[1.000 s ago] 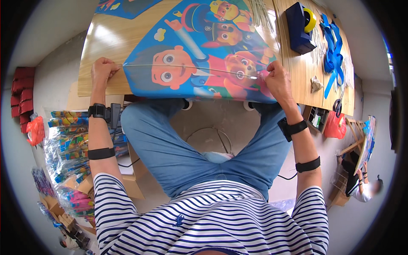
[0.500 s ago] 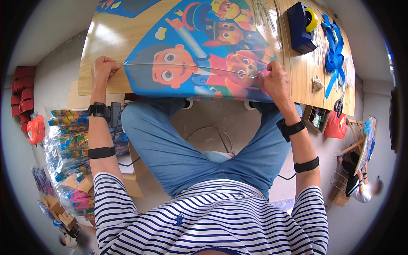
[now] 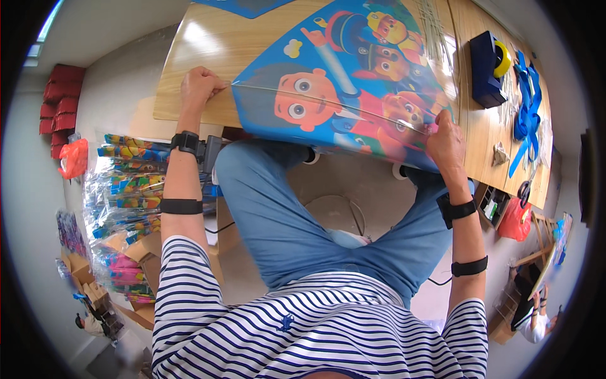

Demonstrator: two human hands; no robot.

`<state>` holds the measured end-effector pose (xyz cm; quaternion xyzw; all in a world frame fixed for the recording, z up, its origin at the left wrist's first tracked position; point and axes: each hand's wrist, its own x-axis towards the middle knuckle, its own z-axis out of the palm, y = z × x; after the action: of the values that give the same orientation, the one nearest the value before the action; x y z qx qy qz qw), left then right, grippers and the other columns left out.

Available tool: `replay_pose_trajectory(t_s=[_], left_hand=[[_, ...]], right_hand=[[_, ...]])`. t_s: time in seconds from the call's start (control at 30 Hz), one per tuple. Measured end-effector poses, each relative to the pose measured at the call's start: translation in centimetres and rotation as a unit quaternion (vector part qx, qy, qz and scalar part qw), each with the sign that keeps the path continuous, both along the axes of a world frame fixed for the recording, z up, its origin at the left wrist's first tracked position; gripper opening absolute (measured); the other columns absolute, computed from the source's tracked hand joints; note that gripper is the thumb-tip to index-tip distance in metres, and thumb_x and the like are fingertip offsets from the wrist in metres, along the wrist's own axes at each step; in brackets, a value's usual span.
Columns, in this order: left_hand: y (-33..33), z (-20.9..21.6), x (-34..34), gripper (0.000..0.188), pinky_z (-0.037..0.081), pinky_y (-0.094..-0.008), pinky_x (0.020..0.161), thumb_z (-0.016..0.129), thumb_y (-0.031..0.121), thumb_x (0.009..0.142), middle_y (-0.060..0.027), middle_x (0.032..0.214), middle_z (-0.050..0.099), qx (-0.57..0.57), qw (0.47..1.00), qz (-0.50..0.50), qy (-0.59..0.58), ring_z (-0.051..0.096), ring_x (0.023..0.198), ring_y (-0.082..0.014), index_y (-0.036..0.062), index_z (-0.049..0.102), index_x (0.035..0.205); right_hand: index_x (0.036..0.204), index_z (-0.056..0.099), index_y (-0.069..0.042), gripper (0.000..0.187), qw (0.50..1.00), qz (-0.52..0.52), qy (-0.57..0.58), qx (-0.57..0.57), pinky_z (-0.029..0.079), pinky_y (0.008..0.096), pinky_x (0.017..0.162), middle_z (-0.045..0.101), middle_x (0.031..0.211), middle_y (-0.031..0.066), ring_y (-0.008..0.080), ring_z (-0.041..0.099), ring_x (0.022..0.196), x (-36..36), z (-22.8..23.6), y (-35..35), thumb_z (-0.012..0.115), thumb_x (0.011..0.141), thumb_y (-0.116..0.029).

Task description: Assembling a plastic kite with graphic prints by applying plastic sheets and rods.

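A kite sheet [image 3: 353,95] printed with cartoon figures on blue lies on the wooden table, its near edge hanging over the table's front. Across it runs a thin, pale rod [image 3: 334,106], slanting from the left corner down to the right. At the left corner my left hand [image 3: 201,88] has fingertips pinched together at the rod's end. My right hand [image 3: 447,142] is closed at the rod's other end, by the sheet's right side; its fingers hide the tip. Black straps circle both my wrists and forearms.
On the table's right are a dark blue tape dispenser [image 3: 487,69] with yellow tape, blue ribbon [image 3: 527,110], thin sticks [image 3: 432,22] and scissors [image 3: 524,191]. Another blue sheet [image 3: 246,5] lies at the far edge. Packed colourful sheets [image 3: 132,183] stand left. People work at both sides.
The whole view has shifted and tilted, so table and hands appear further right. Both hands keep their places at the two ends of the rod.
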<state>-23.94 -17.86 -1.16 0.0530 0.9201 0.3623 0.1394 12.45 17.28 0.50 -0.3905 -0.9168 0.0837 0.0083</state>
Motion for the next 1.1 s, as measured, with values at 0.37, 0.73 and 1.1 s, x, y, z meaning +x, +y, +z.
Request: replay_pose_trajectory(t_s=[0.37,0.73,1.1], left_hand=[[0.4,-0.3,0.1,0.021,0.047,-0.0268,0.051,0.082,0.008,0.063,-0.0085,0.062,0.065,0.019,1.000,0.001,-0.007,0.062,0.056,-0.0133,0.0016,0.063,0.071],[0.1,-0.2,-0.1,0.021,0.045,-0.0266,0.051,0.080,0.011,0.066,-0.0064,0.060,0.064,0.006,1.000,-0.004,0.001,0.060,0.054,-0.0127,0.0032,0.061,0.069],[-0.5,-2.4,-0.4,0.030,0.045,-0.0281,0.051,0.082,0.025,0.068,-0.0057,0.061,0.063,0.005,0.996,-0.058,0.062,0.059,0.055,-0.0138,0.0027,0.063,0.074]], right_hand=[[0.099,0.053,-0.003,0.023,0.999,-0.041,-0.026,-0.020,0.047,0.0520,0.079,0.066,0.094,0.0258,0.0468,0.062,0.096,0.1,0.2,1.2,0.065,0.083,-0.014],[0.095,0.055,-0.003,0.019,0.998,-0.058,-0.012,-0.036,0.047,0.0511,0.079,0.065,0.093,0.0256,0.0469,0.061,0.095,0.1,-0.2,1.7,0.063,0.081,-0.012],[0.096,0.060,0.000,0.027,0.998,-0.050,0.019,-0.040,0.050,0.0508,0.079,0.066,0.091,0.0283,0.0470,0.063,0.093,0.5,-0.6,1.9,0.067,0.080,-0.020]])
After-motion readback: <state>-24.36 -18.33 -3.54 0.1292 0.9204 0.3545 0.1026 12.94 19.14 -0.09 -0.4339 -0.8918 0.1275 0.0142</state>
